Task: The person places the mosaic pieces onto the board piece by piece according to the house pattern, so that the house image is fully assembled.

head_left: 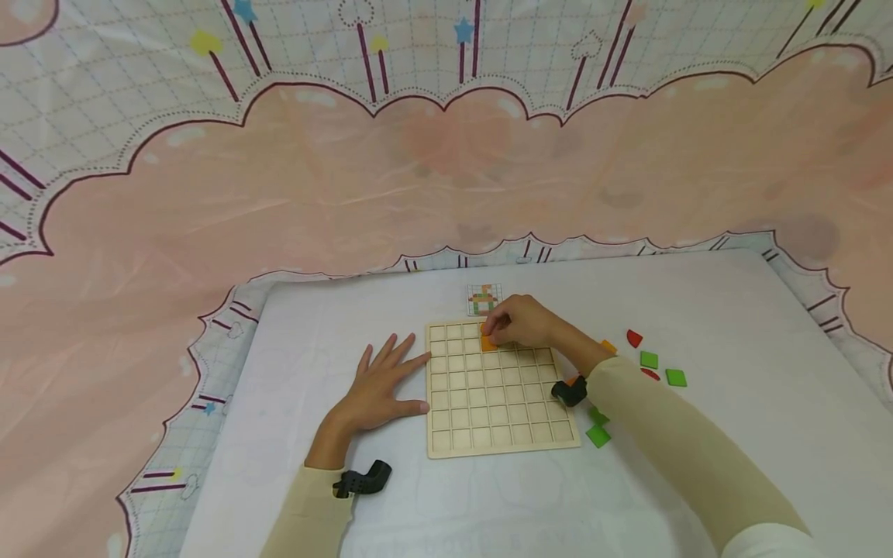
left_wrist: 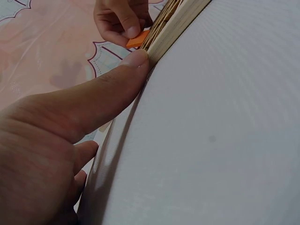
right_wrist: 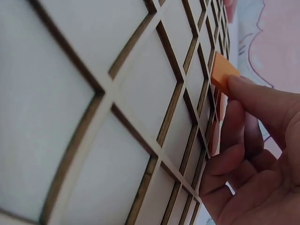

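Note:
A wooden grid board (head_left: 488, 439) lies on the white table. My right hand (head_left: 522, 322) is over its far edge and pinches an orange square tile (right_wrist: 222, 71) between thumb and fingers. That tile (left_wrist: 138, 40) is tilted at the grid in the left wrist view. Behind it in the right wrist view, more orange pieces (right_wrist: 213, 137) sit in the far cells, partly hidden by the fingers. My left hand (head_left: 380, 394) rests spread on the table at the board's left side, its thumb (left_wrist: 108, 96) and index finger reaching the edge.
Just past the board's far edge lies a small pattern card (head_left: 484, 299) with a coloured grid picture. To the right are scattered green tiles (head_left: 676, 377), a red piece (head_left: 634, 338) and an orange piece (head_left: 608, 346), some partly behind the right forearm. Patterned cloth (head_left: 349, 194) hangs behind the table.

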Motion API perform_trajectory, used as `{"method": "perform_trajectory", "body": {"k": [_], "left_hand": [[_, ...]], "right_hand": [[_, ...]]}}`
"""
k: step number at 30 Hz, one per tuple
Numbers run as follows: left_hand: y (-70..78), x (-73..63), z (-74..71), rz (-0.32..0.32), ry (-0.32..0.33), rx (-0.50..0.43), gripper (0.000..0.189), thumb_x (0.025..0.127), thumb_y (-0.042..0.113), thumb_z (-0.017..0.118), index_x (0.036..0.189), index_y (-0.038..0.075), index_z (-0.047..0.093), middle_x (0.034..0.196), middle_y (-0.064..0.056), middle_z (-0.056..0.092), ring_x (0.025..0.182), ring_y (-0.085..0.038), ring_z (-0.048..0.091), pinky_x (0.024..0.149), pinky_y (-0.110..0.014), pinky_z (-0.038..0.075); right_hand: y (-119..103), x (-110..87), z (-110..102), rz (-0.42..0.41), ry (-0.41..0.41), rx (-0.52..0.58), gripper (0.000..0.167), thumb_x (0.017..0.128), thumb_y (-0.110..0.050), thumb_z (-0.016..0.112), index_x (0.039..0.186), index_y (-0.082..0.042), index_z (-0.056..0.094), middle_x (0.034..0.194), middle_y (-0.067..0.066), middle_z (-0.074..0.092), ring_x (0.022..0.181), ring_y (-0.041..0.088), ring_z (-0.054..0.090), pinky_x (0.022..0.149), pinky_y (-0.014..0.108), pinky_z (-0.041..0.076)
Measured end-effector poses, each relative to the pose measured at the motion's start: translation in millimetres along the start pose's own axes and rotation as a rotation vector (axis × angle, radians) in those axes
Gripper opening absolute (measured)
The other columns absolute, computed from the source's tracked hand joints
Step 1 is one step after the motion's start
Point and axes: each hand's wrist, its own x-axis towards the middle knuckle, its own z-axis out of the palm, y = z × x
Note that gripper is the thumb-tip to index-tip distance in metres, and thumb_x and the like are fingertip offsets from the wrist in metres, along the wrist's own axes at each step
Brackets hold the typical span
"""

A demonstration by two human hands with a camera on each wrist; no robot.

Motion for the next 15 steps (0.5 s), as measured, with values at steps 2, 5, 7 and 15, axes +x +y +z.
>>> {"method": "perform_trajectory", "body": {"k": [2,5,7,15], "left_hand": [[-0.4,0.1,0.1,0.001,0.001,0.000,0.087,0.080,0.057,0.080,0.155,0.028,0.046,0.172,-0.003,0.018,0.161,-0.035,0.003,0.124,-0.065,-0.007],[-0.7,0.2,0.2,0.002,0.002,0.000,0.087,0.080,0.056,0.080,0.155,0.028,0.046,0.172,-0.003,0.018,0.161,-0.034,0.003,0.124,-0.065,-0.007],[-0.7,0.1,0.3,0.001,0.000,0.001,0.087,0.080,0.056,0.080,0.155,0.028,0.046,0.172,-0.003,0.018,0.161,-0.034,0.003,0.124,-0.065,-0.007],[1.3,-0.9,-0.4,0.006,0.003,-0.002,0.087,0.080,0.056,0.080,0.155,0.027,0.046,0.172,-0.004,0.018,0.161,-0.035,0.003,0.124,-0.066,-0.007]], "right_hand": [[-0.5,0.4,1.0,0.005,0.005,-0.002,0.007,0.090,-0.012,0.078,0.097,-0.012,0.079,0.090,-0.002,0.077,0.085,0.010,0.068,0.082,0.030,0.056],[0.0,1.1,3.2,0.000,0.018,-0.023,0.006,0.090,-0.012,0.078,0.096,-0.012,0.079,0.088,-0.002,0.077,0.082,0.009,0.068,0.079,0.028,0.056],[0.7,1.6,4.6,-0.001,0.026,-0.038,0.006,0.090,-0.011,0.078,0.096,-0.012,0.080,0.087,-0.002,0.077,0.081,0.008,0.068,0.078,0.028,0.056],[2.2,3.3,7.9,0.010,0.052,-0.083,0.004,0.088,-0.011,0.080,0.092,-0.011,0.080,0.085,-0.003,0.077,0.079,0.009,0.069,0.076,0.028,0.057]]}}
